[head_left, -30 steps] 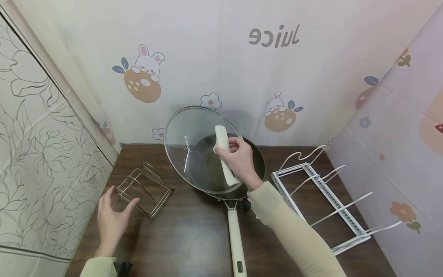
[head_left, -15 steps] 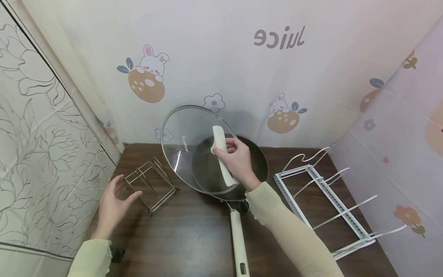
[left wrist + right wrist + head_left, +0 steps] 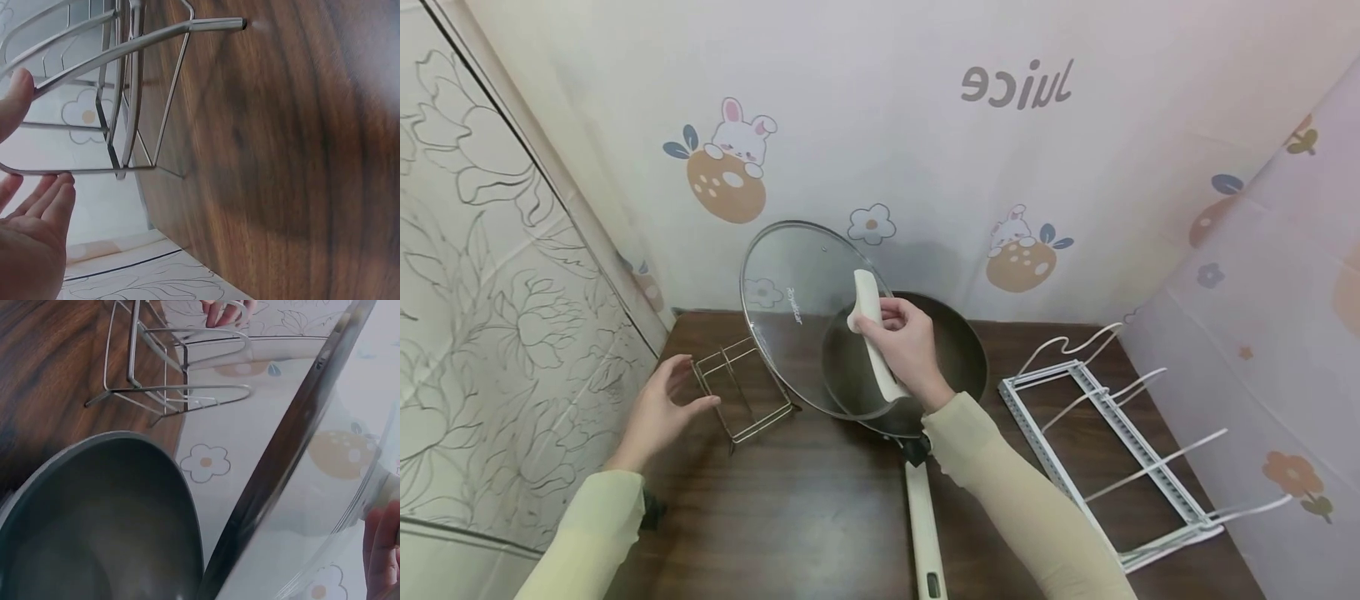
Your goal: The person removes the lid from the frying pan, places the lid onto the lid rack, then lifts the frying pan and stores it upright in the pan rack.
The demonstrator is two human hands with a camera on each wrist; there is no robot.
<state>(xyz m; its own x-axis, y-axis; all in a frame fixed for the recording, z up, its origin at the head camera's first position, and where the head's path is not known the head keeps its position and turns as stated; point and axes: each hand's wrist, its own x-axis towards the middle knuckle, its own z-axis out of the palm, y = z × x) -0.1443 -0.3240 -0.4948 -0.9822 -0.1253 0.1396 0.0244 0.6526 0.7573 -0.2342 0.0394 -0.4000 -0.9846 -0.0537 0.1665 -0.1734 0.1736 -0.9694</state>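
Observation:
In the head view my right hand (image 3: 904, 342) grips the long cream handle (image 3: 876, 342) of a clear glass lid (image 3: 797, 333). The lid is tilted and raised, its left part beyond the frying pan (image 3: 951, 350). In the right wrist view, the lid's metal rim (image 3: 275, 462) stands apart from much of the dark pan (image 3: 106, 519). My left hand (image 3: 662, 412) holds a small metal wire rack (image 3: 745, 387) at its left side. In the left wrist view, the thumb (image 3: 15, 103) touches an upper wire and the fingertips (image 3: 59, 181) a lower one.
A white rack (image 3: 1105, 450) with upright wire dividers lies on the right of the brown wooden table (image 3: 790, 508). The pan's cream handle (image 3: 925, 533) points toward the front. Patterned cloth walls (image 3: 880, 150) stand behind and at both sides.
The lid has moved left, off more of the pan, still in my right hand. My left hand has moved right and away, and the wire rack has shifted with it. The view has swung slightly.

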